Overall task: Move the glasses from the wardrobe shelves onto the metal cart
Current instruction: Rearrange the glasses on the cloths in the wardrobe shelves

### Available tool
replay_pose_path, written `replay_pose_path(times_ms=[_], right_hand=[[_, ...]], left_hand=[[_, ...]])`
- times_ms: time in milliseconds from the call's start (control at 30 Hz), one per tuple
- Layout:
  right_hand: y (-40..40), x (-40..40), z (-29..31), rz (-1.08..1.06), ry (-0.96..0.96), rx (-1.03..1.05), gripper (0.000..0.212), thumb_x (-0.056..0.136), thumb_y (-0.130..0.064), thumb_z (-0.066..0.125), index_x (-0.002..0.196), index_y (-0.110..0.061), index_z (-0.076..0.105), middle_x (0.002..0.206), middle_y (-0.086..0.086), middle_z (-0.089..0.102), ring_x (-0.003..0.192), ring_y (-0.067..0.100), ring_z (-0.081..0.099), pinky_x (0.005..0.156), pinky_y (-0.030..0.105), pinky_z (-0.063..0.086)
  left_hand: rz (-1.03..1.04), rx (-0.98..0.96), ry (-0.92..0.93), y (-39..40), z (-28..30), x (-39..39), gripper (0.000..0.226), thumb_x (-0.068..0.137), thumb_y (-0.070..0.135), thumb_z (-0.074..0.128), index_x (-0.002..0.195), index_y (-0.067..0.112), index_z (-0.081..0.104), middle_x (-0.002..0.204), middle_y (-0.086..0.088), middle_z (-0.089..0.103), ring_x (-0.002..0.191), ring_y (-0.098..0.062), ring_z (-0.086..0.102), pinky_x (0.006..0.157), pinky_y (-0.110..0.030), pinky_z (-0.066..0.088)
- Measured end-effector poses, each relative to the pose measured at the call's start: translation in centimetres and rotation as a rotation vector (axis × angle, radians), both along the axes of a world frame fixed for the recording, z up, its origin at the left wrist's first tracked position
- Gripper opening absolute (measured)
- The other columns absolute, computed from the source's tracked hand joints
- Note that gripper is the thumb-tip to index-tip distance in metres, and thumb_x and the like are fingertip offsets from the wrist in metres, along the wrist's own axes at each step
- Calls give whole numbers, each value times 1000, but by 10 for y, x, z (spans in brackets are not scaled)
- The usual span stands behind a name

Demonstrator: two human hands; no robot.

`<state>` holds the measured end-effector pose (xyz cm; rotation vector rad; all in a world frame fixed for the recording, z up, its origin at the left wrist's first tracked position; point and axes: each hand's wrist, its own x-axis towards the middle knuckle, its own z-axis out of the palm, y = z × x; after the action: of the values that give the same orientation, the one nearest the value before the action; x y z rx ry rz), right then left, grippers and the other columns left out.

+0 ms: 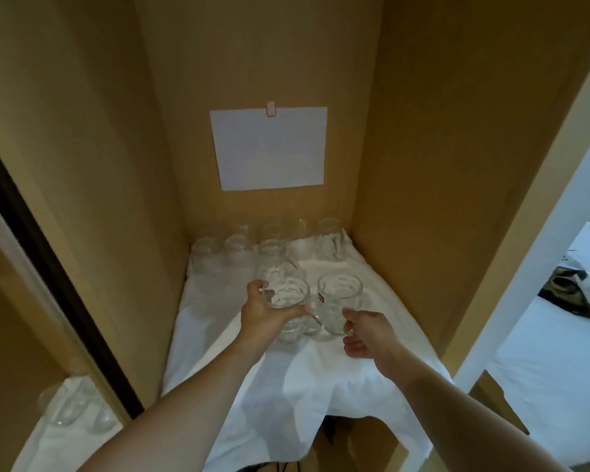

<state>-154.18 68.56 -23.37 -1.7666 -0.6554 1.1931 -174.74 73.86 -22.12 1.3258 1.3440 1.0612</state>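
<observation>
place: home bedroom | cues: wooden wardrobe (423,131), white-sheeted bed (552,369) beside it

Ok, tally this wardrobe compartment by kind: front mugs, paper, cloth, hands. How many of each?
Clear dimpled glass mugs at the front: 2
White paper sheet on the back wall: 1
White cloth over the shelf: 1
Hands, left hand and right hand: 2
Total: 6
Glasses behind are too blurred to count.
</observation>
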Motion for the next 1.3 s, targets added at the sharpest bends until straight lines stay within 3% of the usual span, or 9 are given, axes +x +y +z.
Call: replay_pose_path(times_ms=[133, 267, 533, 600, 667, 800, 900, 1033, 1300], right_hand=[[9, 9, -10, 64, 80, 41, 28, 94, -30, 69, 82, -5, 66, 75, 12, 62, 70, 26, 57, 67, 37, 57], [12, 18, -15, 130, 125, 66, 25, 95, -27, 69, 84, -5, 66, 74, 11, 59, 71, 25, 53, 67, 35, 53], [14, 46, -28, 201, -66, 113, 53, 94, -62, 58, 94, -10, 69, 79, 15, 75, 72, 28, 72, 63, 36, 60], [18, 52, -33, 119, -50, 169, 41, 99, -48, 58, 95, -8, 66, 79, 16, 73, 68, 25, 67, 60, 35, 56], [28, 59, -41, 125, -98, 220, 7, 95, -20, 64, 102, -17, 63, 98, 15, 71, 79, 24, 66, 67, 38, 55], [52, 64, -47, 382, -88, 225, 72, 75, -6, 79, 135, -32, 51, 127, -4, 58, 110, 15, 61, 83, 31, 55], [63, 60, -40, 581, -177, 198, 90, 58, -26, 91, 137, -30, 49, 130, -5, 59, 118, 18, 59, 100, 43, 52], [76, 61, -52, 597, -185, 209, 116, 27, -61, 97, 133, -30, 58, 122, -9, 69, 113, 14, 65, 96, 38, 56], [80, 56, -49, 303, 102, 393, 67, 66, -1, 90, 124, -26, 66, 109, -8, 76, 102, 11, 72, 86, 33, 60]], left_hand=[[46, -19, -14, -2, -13, 15, 105, 43, 39, 102, 127, 30, 40, 130, -2, 58, 116, -21, 60, 104, -41, 49], [85, -19, -2, -9, -30, 28, 94, 51, 30, 103, 122, 32, 41, 127, 4, 57, 114, -11, 57, 92, -29, 50], [96, 12, 107, -7, -42, 30, 96, 58, 28, 100, 130, 33, 37, 131, 3, 57, 116, -12, 56, 84, -18, 46], [120, 10, 108, -8, -46, 32, 97, 58, 29, 100, 130, 34, 36, 131, 3, 56, 118, -13, 55, 81, -13, 45], [147, 8, 111, -8, -48, 34, 98, 55, 30, 101, 129, 36, 36, 129, 5, 57, 118, -13, 55, 83, -13, 45], [171, -11, 111, -8, -51, 34, 102, 49, 36, 102, 128, 38, 38, 129, 7, 58, 120, -12, 56, 93, -22, 46], [174, -18, 125, -8, -47, 34, 101, 50, 31, 103, 128, 33, 37, 127, 7, 58, 118, -10, 57, 94, -24, 48], [162, -38, 135, -5, -40, 34, 109, 38, 43, 100, 126, 30, 37, 125, 7, 59, 117, -7, 57, 93, -24, 49], [89, -74, 140, 31, -21, 35, 110, 26, 50, 94, 120, 26, 41, 114, -2, 61, 105, -16, 62, 95, -38, 54]])
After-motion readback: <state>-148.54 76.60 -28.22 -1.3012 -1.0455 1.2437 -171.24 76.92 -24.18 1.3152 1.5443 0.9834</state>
